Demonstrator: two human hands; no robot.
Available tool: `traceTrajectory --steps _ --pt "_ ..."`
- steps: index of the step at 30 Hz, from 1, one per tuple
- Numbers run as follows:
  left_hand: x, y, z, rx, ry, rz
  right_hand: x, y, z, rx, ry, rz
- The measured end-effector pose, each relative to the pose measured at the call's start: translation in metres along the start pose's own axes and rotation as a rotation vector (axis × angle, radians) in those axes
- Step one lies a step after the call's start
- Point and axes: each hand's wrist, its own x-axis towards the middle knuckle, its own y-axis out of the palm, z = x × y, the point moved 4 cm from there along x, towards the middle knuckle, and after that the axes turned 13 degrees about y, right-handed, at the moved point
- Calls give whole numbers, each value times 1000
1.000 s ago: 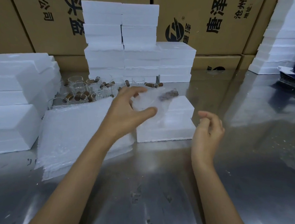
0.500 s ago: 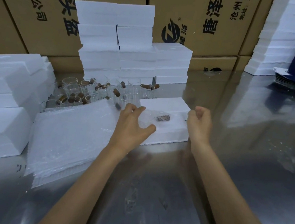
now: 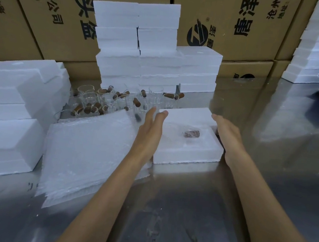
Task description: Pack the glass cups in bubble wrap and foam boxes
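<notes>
Loose grip, both hands (image 3: 150,133) flanking foam box (image 3: 186,152) on steel table (image 3: 185,210).

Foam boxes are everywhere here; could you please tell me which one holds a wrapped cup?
The foam box between both hands, lying alone; its wrapped cup sits on top.

Packing workshop or warehouse: steel worktable (image 3: 195,210), printed shipping cartons (image 3: 231,21) behind, stacked foam boxes (image 3: 134,41).

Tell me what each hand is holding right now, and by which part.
Nothing is held. The left hand and right hand are open, flanking the foam box where the wrapped cup lies.
</notes>
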Motion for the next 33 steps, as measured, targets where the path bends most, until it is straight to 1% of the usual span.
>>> traceTrajectory --steps 3,6,8,10,11,15,18,22,24,27,33 --pt "-3 -11 -16 -85 131 -79 -16 -1 14 69 -114 -22" --pt "-7 -31 -38 -165 268 -210 -36 -4 31 153 -276 -53" --pt "-13 -40 -47 -196 340 -253 -46 -6 39 210 -376 -86" --pt "-19 -43 -48 -180 351 -248 -49 -7 41 230 -423 -117" --pt "-21 -43 -46 -150 327 -234 -49 -7 41 204 -423 -124" --pt "-19 -35 -29 61 133 -142 -37 -4 30 -34 -290 -83" --pt "-18 -33 -21 53 16 -104 -33 -4 21 -115 -174 -6" --pt "-17 -34 -19 55 7 -109 -32 -8 22 -201 -93 15" --pt "-18 -31 -16 39 -22 -70 -31 -11 22 -224 -58 17" --pt "-20 -26 -11 11 -88 -6 -31 -14 19 -199 1 36" --pt "-19 -24 -7 -25 -114 6 -28 -14 15 -169 48 42"
